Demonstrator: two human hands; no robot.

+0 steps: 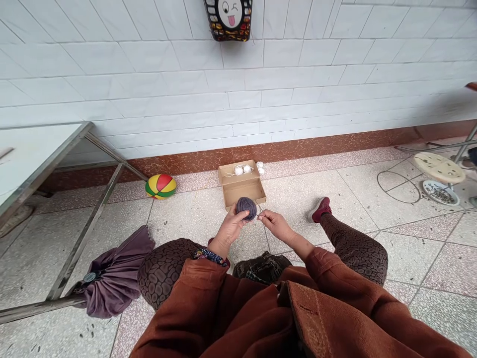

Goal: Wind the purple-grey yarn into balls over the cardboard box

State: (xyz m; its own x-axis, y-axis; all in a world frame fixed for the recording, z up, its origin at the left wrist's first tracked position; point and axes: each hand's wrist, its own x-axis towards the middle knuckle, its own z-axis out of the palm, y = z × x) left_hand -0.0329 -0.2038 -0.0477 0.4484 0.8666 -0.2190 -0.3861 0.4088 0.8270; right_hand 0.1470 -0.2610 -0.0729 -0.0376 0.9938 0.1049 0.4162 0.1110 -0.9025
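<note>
A: Where is the grey yarn ball point(246, 207)?
B: In your left hand point(232, 223), its fingers clamped around it, near the open cardboard box point(242, 191).
A: And your right hand point(278, 226)?
B: Its fingers pinch together on a dark strand point(258, 215) beside the yarn. Outward: white balls point(238, 170) in the box's far half; a multicoloured ball point(160, 186) on the floor point(194, 214).

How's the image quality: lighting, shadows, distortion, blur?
Head view: diffuse light, soft shadow on the wall below the black basket; head view: wide-angle stretch toward the edges; head view: dark yarn ball, left hand and right hand show no obvious motion blur; head view: white balls look bright, with little detail.
</note>
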